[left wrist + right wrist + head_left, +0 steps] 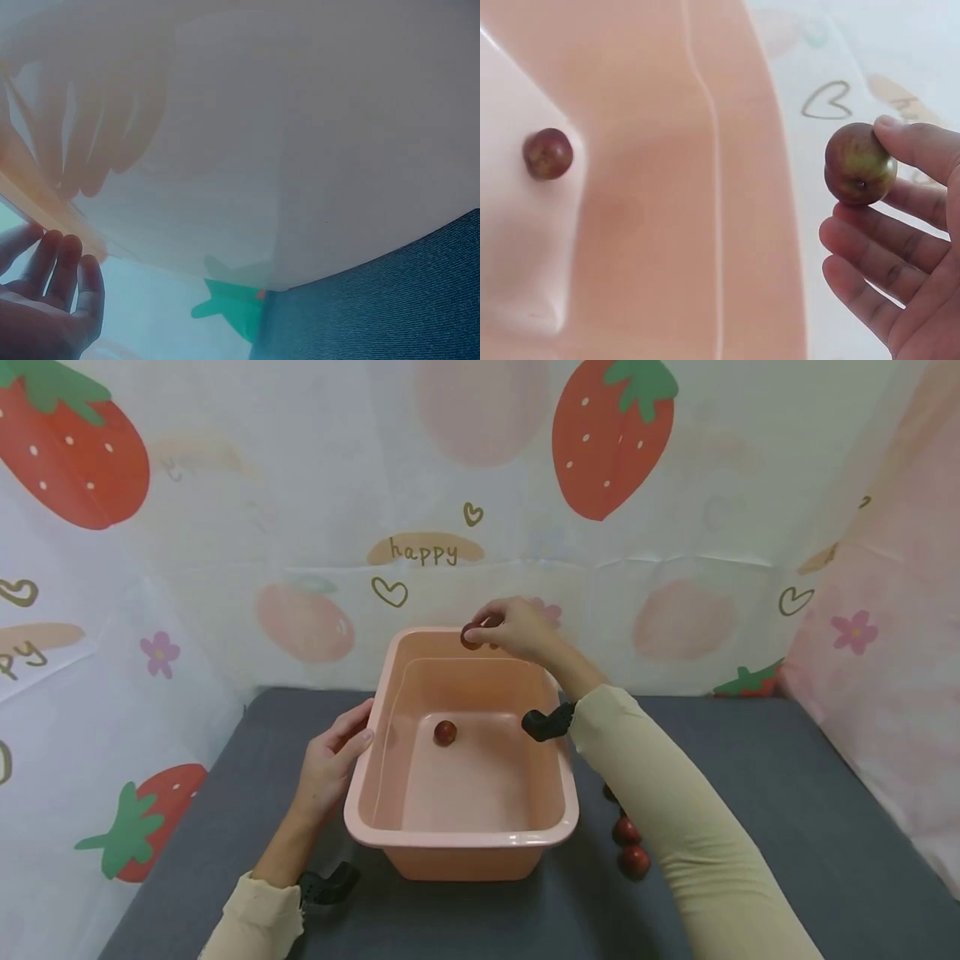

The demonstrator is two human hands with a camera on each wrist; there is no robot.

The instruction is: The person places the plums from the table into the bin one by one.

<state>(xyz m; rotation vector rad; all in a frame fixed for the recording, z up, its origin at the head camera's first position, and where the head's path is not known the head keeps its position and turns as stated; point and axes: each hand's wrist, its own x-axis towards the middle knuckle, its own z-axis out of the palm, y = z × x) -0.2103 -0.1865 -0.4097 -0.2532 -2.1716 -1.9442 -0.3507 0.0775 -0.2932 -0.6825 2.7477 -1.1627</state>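
One fruit (445, 732) lies in the central basin (461, 839), the right hand (517, 631) pinches a second fruit (861, 165), the relaxed left hand (333, 764) touches its rim; three fruits (634, 862) remain lower right.

Right arm (682, 818) stretched forward, right hand (517, 628) raised, pinching; left hand (333, 762) lower

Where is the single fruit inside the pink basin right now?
In the head view, the fruit lies on the floor of the pink basin, toward its far left corner, on the side that the left hand touches.
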